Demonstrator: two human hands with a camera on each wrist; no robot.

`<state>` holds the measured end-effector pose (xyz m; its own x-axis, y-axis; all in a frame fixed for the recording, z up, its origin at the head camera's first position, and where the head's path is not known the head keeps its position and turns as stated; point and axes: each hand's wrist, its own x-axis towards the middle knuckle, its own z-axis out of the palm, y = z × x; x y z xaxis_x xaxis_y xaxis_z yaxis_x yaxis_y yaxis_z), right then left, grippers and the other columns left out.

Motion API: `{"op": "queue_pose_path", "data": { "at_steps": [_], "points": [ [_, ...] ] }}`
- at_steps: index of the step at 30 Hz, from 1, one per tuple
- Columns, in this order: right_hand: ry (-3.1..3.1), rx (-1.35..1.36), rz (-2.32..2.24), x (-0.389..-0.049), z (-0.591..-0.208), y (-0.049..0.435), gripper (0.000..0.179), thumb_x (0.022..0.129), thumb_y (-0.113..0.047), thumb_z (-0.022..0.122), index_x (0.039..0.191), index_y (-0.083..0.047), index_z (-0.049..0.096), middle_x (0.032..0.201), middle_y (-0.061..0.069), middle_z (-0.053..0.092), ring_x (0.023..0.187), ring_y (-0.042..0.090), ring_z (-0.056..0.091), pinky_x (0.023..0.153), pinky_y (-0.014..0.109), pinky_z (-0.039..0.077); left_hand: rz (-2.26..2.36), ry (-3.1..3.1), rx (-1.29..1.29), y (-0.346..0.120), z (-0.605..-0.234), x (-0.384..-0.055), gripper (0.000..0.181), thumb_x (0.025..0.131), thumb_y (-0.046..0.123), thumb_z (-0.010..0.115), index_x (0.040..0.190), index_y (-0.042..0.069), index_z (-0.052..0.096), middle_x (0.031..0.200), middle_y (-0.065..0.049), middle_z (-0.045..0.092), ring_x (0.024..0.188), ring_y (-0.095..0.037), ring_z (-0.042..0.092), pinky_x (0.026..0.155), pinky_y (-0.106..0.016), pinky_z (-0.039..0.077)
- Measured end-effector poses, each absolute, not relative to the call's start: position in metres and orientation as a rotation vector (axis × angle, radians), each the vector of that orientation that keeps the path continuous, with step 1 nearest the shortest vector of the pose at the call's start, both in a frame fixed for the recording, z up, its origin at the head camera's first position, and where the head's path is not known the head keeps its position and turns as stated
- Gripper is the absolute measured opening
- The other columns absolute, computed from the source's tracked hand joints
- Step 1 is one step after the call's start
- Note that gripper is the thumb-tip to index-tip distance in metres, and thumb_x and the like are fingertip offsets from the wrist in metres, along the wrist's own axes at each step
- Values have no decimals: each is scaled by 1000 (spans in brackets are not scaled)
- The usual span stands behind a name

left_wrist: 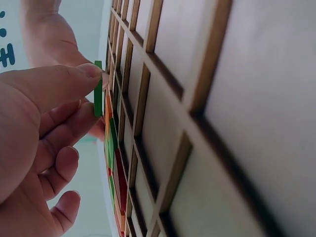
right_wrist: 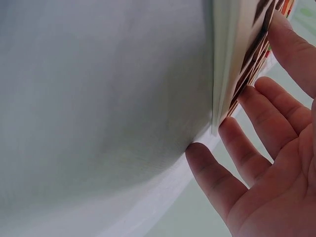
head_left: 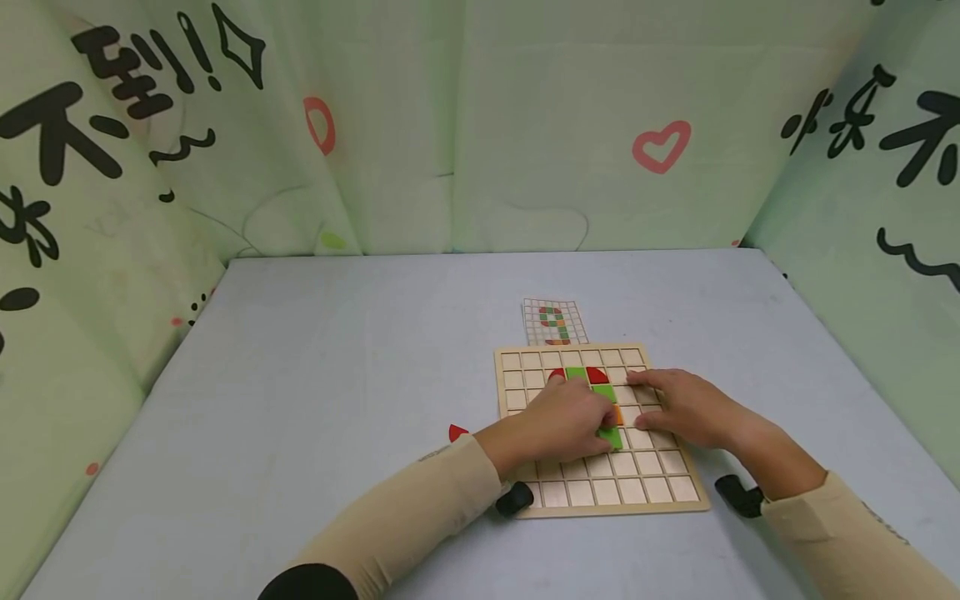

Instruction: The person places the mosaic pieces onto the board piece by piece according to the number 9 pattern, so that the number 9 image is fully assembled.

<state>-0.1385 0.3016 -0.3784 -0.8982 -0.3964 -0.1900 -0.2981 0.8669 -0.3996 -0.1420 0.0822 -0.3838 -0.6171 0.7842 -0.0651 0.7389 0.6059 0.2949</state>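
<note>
My left hand (head_left: 566, 419) reaches over the gridded wooden board (head_left: 633, 492). Between thumb and finger it pinches a thin green square tile (left_wrist: 98, 89), held edge-on to the grid. Tiles set in the upper cells include a red rounded tile (head_left: 596, 376), a green tile (head_left: 576, 372) and an orange tile (head_left: 618, 415); the left hand covers part of this group. At the board's right side, my right hand (head_left: 693, 407) rests with its fingers extended. Its fingertips (right_wrist: 227, 126) lie along the board's edge, and the little finger reaches the tabletop.
A pattern card (head_left: 555, 321) with a coloured grid figure lies just beyond the board's far edge. One red tile (head_left: 457, 432) is on the white table (head_left: 300, 375) left of the board, partly behind the left sleeve. Printed curtains surround the table's back and sides.
</note>
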Motion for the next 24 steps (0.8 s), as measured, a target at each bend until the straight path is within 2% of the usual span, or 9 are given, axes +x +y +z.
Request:
{"op": "queue_pose_path", "data": {
  "at_steps": [12,19,24],
  "points": [
    [2774,-514,-530,-137,-376,300,65,87,-26,78,139,6,53,137,30,53,127,50,46,100,62,37,285,2622,1267,91,-388,-144,15,94,36,70,107,28,72,92,21,63,91,-6,47,80,-25,35],
    [2767,-517,-542,-137,-375,300,66,88,-27,77,139,7,52,138,30,52,128,50,45,100,62,37,245,2653,1257,95,-387,-141,12,93,38,72,102,30,72,86,23,61,86,-6,45,78,-24,34],
    [2764,-518,-547,-137,-375,300,66,88,-26,77,139,7,51,138,30,52,128,50,45,101,62,37,251,2659,1245,95,-386,-141,13,92,41,73,100,31,71,86,23,61,89,-6,46,81,-26,35]
  ]
}}
